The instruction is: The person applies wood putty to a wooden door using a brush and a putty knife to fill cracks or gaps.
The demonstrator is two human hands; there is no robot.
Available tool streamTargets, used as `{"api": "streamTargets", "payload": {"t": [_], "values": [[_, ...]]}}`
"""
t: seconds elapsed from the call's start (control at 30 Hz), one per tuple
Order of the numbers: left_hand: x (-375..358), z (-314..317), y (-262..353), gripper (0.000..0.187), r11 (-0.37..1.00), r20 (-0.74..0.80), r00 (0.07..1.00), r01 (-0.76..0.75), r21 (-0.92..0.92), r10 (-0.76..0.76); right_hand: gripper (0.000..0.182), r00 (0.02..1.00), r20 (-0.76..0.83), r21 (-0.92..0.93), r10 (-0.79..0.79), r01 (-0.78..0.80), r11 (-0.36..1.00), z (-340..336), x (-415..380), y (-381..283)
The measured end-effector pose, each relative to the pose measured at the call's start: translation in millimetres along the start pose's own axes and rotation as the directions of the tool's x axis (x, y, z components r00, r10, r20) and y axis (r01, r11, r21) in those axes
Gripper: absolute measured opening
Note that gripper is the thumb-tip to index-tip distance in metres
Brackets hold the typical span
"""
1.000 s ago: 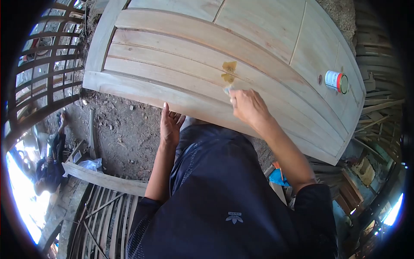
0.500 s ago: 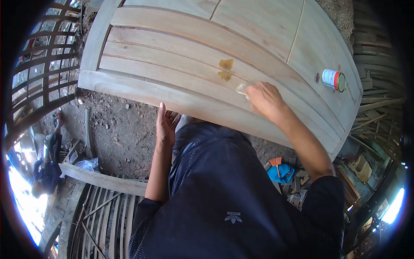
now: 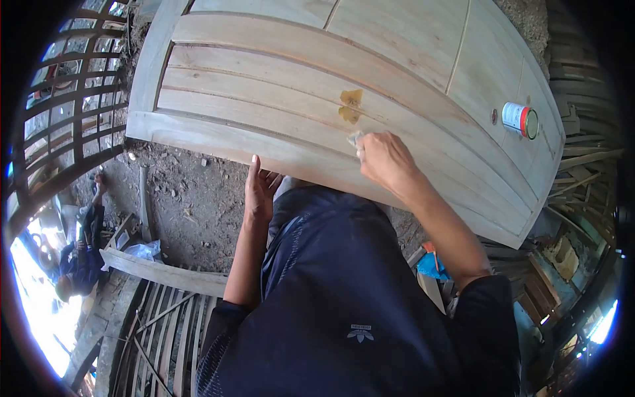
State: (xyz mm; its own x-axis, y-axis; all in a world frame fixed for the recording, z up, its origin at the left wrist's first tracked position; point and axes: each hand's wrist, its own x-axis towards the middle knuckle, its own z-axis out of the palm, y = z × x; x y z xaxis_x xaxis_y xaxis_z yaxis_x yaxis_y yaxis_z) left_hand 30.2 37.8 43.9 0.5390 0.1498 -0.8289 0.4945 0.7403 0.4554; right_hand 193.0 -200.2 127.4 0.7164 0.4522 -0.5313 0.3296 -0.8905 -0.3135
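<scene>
- The left forearm (image 3: 242, 264) runs almost straight forward from the body, bare from about the elbow.
- The left hand (image 3: 260, 195) is turned palm up, grasping nothing that I can see; its thumb (image 3: 255, 171) sticks out straight ahead, the fingers (image 3: 272, 180) loosely bent beside it.
- Over on the other side, the right forearm (image 3: 442, 218) slants forward and inward.
- The right hand (image 3: 389, 159) reaches further ahead than the left, back upward, knuckles bent, its fingertips drawn together in a pinch.
- Both hands are well apart.
</scene>
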Motion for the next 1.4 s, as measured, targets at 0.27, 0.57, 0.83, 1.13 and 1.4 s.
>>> {"api": "streamTargets", "payload": {"t": [0.27, 0.57, 0.83, 1.13, 1.4], "values": [[-3, -1, -4, 0.075, 1.0, -0.024, 1.0, 0.011, -0.008, -0.011, 0.015, 0.98, -0.043, -0.208, -0.196, 0.183, 0.961, -15, 30, 13], [-3, -3, -6, 0.072, 1.0, -0.024, 1.0, -0.002, -0.02, 0.002, 0.02, 0.986, 0.073, -0.252, -0.149, 0.162, 0.954, -33, 4, 33], [-1, -3, -7, 0.074, 1.0, -0.012, 1.0, -0.021, -0.023, 0.021, 0.02, 0.995, -0.098, -0.034, 0.003, -0.006, 0.999, 1, -7, 28], [-3, 0, -7, 0.086, 1.0, -0.034, 0.999, -0.024, 0.007, 0.024, 0.012, 0.97, -0.146, -0.147, -0.194, 0.173, 0.974, -2, 27, 19], [-1, -1, -13, 0.085, 0.998, -0.033, 0.998, -0.058, -0.018, 0.058, 0.017, 0.975, -0.026, -0.242, -0.219, 0.207, 0.948, -36, -8, 23]]}}
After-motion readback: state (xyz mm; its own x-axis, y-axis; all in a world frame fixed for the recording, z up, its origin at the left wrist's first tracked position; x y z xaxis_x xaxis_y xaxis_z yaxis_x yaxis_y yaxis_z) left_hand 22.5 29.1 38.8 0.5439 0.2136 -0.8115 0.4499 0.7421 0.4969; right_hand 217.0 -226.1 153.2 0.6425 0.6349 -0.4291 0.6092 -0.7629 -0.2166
